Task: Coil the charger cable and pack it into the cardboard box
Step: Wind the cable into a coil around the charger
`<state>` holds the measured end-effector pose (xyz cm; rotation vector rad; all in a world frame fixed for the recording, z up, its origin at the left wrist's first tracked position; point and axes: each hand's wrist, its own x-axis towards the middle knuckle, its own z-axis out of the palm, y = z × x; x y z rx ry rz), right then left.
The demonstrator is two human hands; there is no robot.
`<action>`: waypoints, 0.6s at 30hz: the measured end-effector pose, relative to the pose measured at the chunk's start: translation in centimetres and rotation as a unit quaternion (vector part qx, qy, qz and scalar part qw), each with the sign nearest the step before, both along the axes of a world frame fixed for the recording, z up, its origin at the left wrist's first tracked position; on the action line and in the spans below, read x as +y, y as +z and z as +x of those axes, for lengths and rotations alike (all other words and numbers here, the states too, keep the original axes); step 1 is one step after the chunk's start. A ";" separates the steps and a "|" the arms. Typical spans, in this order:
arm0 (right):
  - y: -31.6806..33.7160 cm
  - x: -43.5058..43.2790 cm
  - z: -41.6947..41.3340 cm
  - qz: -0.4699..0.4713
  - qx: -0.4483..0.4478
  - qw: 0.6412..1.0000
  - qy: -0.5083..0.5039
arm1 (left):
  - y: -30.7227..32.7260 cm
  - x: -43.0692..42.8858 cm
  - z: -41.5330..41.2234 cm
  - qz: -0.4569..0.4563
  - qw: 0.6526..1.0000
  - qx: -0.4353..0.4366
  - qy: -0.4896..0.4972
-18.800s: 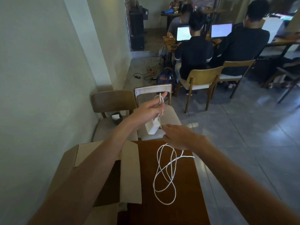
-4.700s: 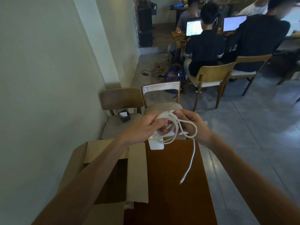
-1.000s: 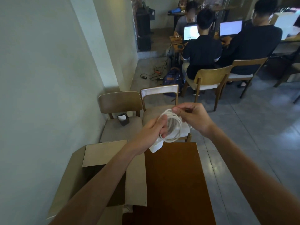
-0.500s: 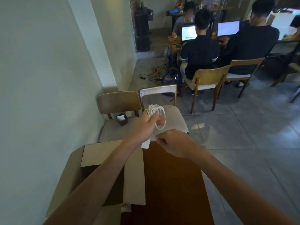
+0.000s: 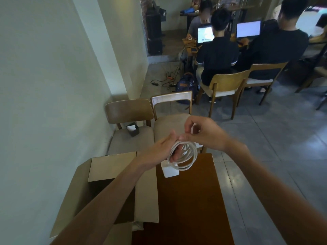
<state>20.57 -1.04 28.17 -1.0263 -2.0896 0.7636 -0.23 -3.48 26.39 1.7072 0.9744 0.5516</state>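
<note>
The white charger cable (image 5: 190, 157) is wound into a round coil above the far end of the brown table (image 5: 185, 200). My left hand (image 5: 161, 150) grips the coil with fingers through it, and the white charger block (image 5: 169, 171) hangs below that hand. My right hand (image 5: 203, 132) pinches the top of the coil from the right, its fingers curled around a strand. The open cardboard box (image 5: 146, 191) stands at the left, below my left forearm, with its flaps spread outward.
A wall runs close along the left of the box. Two wooden chairs (image 5: 131, 114) stand just beyond the table, one with a small dark holder (image 5: 132, 129) on its seat. Seated people with laptops (image 5: 219, 55) fill the far right. Grey tiled floor lies to the right.
The coil has come down from above the chair to just over the table's far edge. My right hand rose from below the coil to pinch its top.
</note>
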 end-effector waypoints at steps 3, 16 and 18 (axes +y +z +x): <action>-2.1 -0.8 -0.3 -0.136 0.060 0.989 0.014 | 0.2 0.4 0.0 0.033 0.998 -0.027 -0.037; -6.1 -2.0 -4.0 -0.209 0.202 0.945 -0.151 | -1.5 1.1 1.4 0.078 0.984 0.088 0.134; -6.2 -1.9 -3.8 -0.212 0.205 0.949 -0.116 | -1.6 1.1 1.2 0.055 0.987 0.086 0.128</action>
